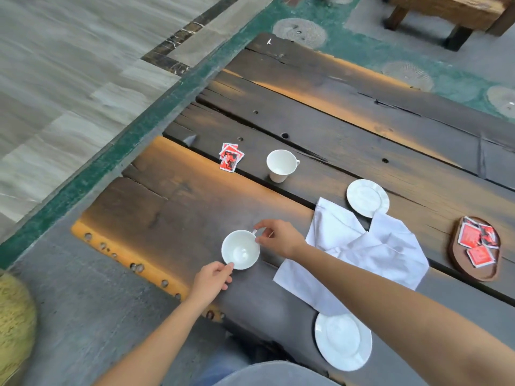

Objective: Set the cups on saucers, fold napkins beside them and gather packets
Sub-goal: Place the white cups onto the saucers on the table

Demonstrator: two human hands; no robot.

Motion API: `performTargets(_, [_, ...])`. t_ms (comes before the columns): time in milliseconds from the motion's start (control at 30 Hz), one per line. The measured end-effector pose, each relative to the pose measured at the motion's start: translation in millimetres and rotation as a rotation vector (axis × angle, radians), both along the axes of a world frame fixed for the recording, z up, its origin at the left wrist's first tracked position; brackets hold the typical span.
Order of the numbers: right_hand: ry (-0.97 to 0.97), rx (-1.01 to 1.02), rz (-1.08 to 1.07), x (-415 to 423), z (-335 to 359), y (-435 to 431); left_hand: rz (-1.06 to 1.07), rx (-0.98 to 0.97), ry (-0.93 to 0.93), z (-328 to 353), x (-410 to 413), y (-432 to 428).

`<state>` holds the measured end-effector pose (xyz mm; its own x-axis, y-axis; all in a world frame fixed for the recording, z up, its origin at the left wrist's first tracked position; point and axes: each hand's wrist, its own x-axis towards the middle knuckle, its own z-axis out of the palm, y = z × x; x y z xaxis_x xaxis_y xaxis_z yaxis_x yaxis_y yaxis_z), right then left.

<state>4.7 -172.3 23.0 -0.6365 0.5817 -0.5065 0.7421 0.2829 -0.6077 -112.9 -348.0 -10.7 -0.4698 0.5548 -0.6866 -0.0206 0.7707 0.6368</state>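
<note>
A white cup (240,249) stands on the dark wooden table (178,207) near its left end. My right hand (278,238) pinches the cup's handle, and my left hand (213,279) pinches its near rim. A second white cup (281,165) stands farther back, empty. One white saucer (343,341) lies at the near edge and another saucer (367,197) lies past the napkins. White cloth napkins (365,252) lie crumpled between the saucers. A few red packets (230,156) lie loose at the far left; more red packets (478,240) sit in an oval wooden tray (459,263).
The table's left end drops off to a grey and green floor (83,107). A wooden bench (451,15) stands at the far right. A yellow-green fuzzy object (14,324) sits at the lower left. My lap (267,374) shows at the bottom.
</note>
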Motion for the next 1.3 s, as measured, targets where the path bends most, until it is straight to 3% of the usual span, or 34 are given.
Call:
performTargets(333, [-0.101,-0.003,0.082,-9,-12,7,-0.131,-0.017,0.014,-2,-21,10])
performTargets(800, [-0.231,-0.117,0.195,3,-14,14,-0.379,0.030,0.212,7,-47,35])
performTargets(1067, [-0.116,-0.372,0.006,9,-18,0,-0.539,-0.041,0.290,11,-49,45])
performTargets(1300, [-0.103,-0.417,-0.015,8,-18,-2,-0.639,-0.063,0.403,15,-48,47])
